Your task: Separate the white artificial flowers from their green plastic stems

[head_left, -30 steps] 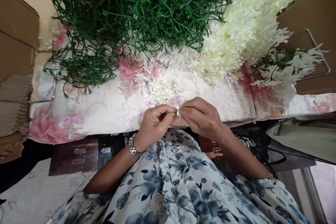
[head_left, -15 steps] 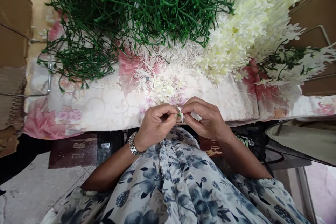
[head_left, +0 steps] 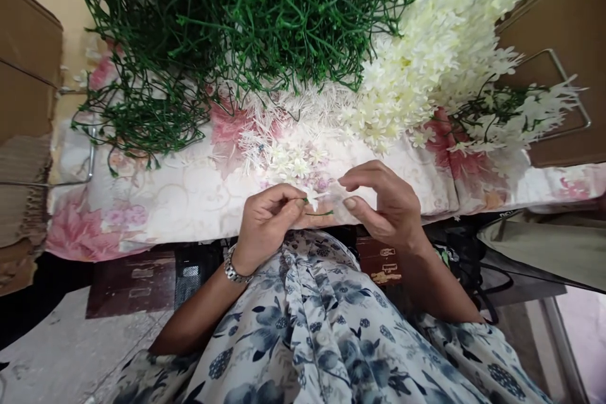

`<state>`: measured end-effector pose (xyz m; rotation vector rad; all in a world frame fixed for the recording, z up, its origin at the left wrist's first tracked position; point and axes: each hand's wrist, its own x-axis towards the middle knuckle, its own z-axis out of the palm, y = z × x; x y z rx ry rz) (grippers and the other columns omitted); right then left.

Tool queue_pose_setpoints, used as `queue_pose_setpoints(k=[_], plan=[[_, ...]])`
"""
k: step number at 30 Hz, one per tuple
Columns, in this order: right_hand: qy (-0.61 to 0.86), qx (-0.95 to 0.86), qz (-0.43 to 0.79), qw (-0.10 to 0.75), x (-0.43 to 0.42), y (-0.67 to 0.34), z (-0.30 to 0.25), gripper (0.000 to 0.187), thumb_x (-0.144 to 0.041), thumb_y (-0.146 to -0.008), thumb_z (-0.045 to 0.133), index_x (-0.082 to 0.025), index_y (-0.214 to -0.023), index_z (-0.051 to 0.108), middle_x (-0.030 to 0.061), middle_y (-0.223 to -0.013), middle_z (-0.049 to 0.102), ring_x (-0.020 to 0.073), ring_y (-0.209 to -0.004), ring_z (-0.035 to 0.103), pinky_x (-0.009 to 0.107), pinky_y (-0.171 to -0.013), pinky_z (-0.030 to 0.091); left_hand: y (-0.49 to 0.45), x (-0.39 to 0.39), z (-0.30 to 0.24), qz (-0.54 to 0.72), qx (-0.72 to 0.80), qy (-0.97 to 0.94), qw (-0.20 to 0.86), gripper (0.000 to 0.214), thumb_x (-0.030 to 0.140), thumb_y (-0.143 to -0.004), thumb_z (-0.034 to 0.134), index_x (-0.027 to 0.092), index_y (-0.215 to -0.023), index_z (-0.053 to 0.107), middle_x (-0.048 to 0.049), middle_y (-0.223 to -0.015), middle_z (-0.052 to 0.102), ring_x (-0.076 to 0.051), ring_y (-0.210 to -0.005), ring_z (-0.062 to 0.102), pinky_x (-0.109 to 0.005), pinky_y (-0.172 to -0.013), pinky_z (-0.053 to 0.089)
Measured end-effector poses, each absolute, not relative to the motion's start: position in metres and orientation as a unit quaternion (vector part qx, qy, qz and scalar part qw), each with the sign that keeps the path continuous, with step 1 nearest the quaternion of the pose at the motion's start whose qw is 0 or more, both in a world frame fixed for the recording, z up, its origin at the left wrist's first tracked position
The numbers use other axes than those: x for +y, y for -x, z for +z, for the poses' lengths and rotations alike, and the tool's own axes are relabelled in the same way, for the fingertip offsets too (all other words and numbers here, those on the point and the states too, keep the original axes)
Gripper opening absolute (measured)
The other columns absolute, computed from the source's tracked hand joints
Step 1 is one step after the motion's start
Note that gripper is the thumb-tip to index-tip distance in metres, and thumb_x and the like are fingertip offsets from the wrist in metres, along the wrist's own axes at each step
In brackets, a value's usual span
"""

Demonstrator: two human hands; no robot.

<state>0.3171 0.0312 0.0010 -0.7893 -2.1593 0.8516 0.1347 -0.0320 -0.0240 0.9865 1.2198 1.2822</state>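
My left hand (head_left: 272, 218), with a metal-band watch at its wrist, is closed in a pinch on a thin green artificial flower stem (head_left: 320, 213). A white artificial flower (head_left: 312, 197) sits on that stem, just beyond the fingertips. My right hand (head_left: 386, 205) is apart from the stem on the right, thumb and forefinger spread. A pale smear lies between its fingers and the flower, too blurred to name. Several loose cream blossoms (head_left: 294, 161) lie on the floral cloth (head_left: 189, 202) just beyond both hands.
A large heap of green plastic stems (head_left: 246, 19) covers the back of the table. Cream blossoms (head_left: 416, 76) are piled to its right, with white thin pieces (head_left: 312, 101) in front. A finished-looking white flower bunch (head_left: 516, 113) lies at right. Cardboard boxes (head_left: 28, 76) stand at the left side.
My right hand has opened and drawn away to the right from the flower. My left hand has shifted slightly left, still pinching the stem, which now shows more. The camera view has shifted slightly.
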Motion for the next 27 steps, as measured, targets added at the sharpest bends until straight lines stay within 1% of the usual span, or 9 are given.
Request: queue_pose_setpoints(k=[2, 4, 7, 11, 15, 17, 21, 25, 27], plan=[[0.311, -0.827, 0.337, 0.324, 0.028, -0.316, 0.000, 0.031, -0.021, -0.079, 0.061, -0.018, -0.109, 0.054, 0.0052, -0.090, 0.059, 0.0125, -0.078, 0.054, 0.028, -0.069, 0.047, -0.135, -0.034, -0.026, 0.580, 0.501, -0.386, 0.514, 0.005, 0.016, -0.079, 0.060, 0.018, -0.077, 0.064, 0.0016, -0.068, 0.059, -0.008, -0.063, 0.053, -0.019, -0.061, 0.041], [0.290, -0.844, 0.345, 0.292, 0.023, -0.312, -0.004, 0.024, -0.019, -0.082, 0.058, -0.017, -0.105, 0.056, 0.0043, -0.085, 0.060, 0.0110, -0.074, 0.054, 0.025, -0.065, 0.047, -0.136, -0.037, -0.026, 0.609, 0.492, -0.371, 0.499, 0.004, 0.016, -0.078, 0.061, 0.019, -0.078, 0.064, 0.0013, -0.069, 0.059, -0.009, -0.064, 0.054, -0.019, -0.061, 0.042], [0.270, -0.862, 0.316, 0.291, 0.019, -0.303, -0.007, 0.014, -0.011, -0.086, 0.047, -0.015, -0.094, 0.058, 0.0038, -0.076, 0.060, 0.0104, -0.071, 0.055, 0.023, -0.063, 0.046, -0.135, -0.043, -0.025, 0.624, 0.474, -0.351, 0.513, 0.005, 0.018, -0.078, 0.061, 0.019, -0.082, 0.063, 0.0005, -0.070, 0.059, -0.010, -0.065, 0.054, -0.021, -0.063, 0.042], [0.213, -0.908, 0.222, 0.285, 0.020, -0.295, -0.001, 0.016, -0.009, -0.085, 0.047, -0.012, -0.098, 0.056, 0.0061, -0.078, 0.060, 0.0133, -0.074, 0.053, 0.025, -0.064, 0.046, -0.126, -0.051, -0.021, 0.558, 0.480, -0.379, 0.561, 0.010, 0.017, -0.074, 0.060, 0.017, -0.084, 0.061, -0.0008, -0.073, 0.058, -0.012, -0.067, 0.052, -0.022, -0.063, 0.041], [0.125, -0.954, 0.137, 0.235, 0.019, -0.284, 0.008, 0.017, -0.010, -0.085, 0.045, -0.011, -0.099, 0.055, 0.0066, -0.082, 0.059, 0.0146, -0.074, 0.050, 0.029, -0.069, 0.046, -0.120, -0.050, -0.018, 0.505, 0.504, -0.440, 0.545, 0.022, 0.008, -0.067, 0.057, 0.017, -0.087, 0.060, 0.0009, -0.073, 0.056, -0.011, -0.065, 0.048, -0.020, -0.059, 0.038], [0.107, -0.963, 0.120, 0.214, 0.018, -0.278, 0.012, 0.017, -0.010, -0.087, 0.043, -0.012, -0.098, 0.055, 0.0071, -0.087, 0.059, 0.0151, -0.077, 0.050, 0.030, -0.072, 0.046, -0.120, -0.048, -0.020, 0.497, 0.515, -0.457, 0.529, 0.019, 0.006, -0.066, 0.054, 0.016, -0.082, 0.060, 0.0011, -0.071, 0.056, -0.010, -0.064, 0.047, -0.021, -0.060, 0.038], [0.136, -0.959, 0.128, 0.215, 0.025, -0.275, 0.016, 0.018, -0.014, -0.088, 0.044, -0.014, -0.104, 0.052, 0.0041, -0.080, 0.058, 0.0133, -0.073, 0.050, 0.027, -0.067, 0.045, -0.120, -0.046, -0.025, 0.516, 0.523, -0.447, 0.510, 0.008, 0.008, -0.069, 0.055, 0.015, -0.067, 0.057, 0.0023, -0.061, 0.051, -0.010, -0.059, 0.045, -0.021, -0.056, 0.036], [0.250, -0.917, 0.138, 0.279, 0.054, -0.286, 0.013, 0.015, -0.021, -0.087, 0.050, -0.017, -0.101, 0.051, 0.0018, -0.076, 0.058, 0.0124, -0.070, 0.053, 0.024, -0.061, 0.044, -0.116, -0.041, -0.026, 0.577, 0.505, -0.418, 0.488, 0.005, 0.011, -0.072, 0.063, 0.017, -0.072, 0.063, 0.0011, -0.067, 0.055, -0.011, -0.063, 0.049, -0.024, -0.061, 0.039], [0.311, -0.906, 0.118, 0.263, 0.070, -0.291, 0.008, 0.011, -0.019, -0.085, 0.050, -0.017, -0.096, 0.054, 0.0038, -0.081, 0.058, 0.0140, -0.075, 0.054, 0.026, -0.065, 0.045, -0.114, -0.036, -0.025, 0.598, 0.495, -0.413, 0.476, 0.008, 0.011, -0.073, 0.064, 0.018, -0.074, 0.067, 0.0007, -0.070, 0.055, -0.011, -0.066, 0.052, -0.024, -0.063, 0.040]])
